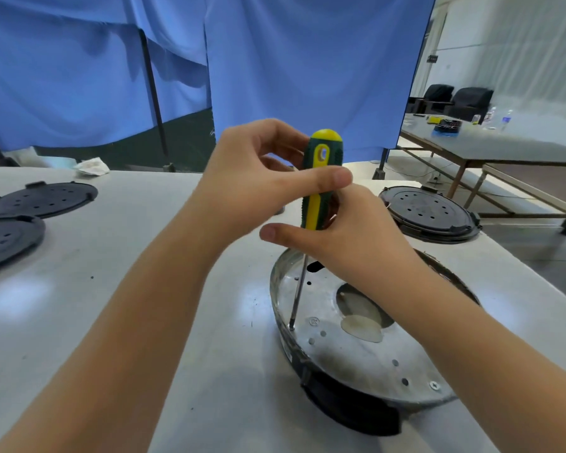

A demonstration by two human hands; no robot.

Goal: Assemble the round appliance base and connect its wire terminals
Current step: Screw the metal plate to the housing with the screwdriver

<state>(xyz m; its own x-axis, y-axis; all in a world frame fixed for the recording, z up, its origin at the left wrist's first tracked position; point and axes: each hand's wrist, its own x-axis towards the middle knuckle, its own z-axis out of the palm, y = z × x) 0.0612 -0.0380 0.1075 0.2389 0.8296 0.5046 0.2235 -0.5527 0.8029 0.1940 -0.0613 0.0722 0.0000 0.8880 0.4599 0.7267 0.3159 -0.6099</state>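
On the metal plate [356, 358], your left hand [258, 181] and right hand [347, 233] both grip the screwdriver [321, 181]; tilt it and the tip may slip off the screw [291, 328].

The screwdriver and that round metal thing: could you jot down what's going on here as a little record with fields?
tool: green and yellow screwdriver, held almost upright
tip: set on a screw spot near the left rim of the metal plate
left hand: thumb and fingers around the upper handle
right hand: holds the lower handle
workpiece: round appliance base, black, with the metal plate on top
screw already in: one near the plate's front right edge
nearby: black round covers at left, another base at right
surface: white table
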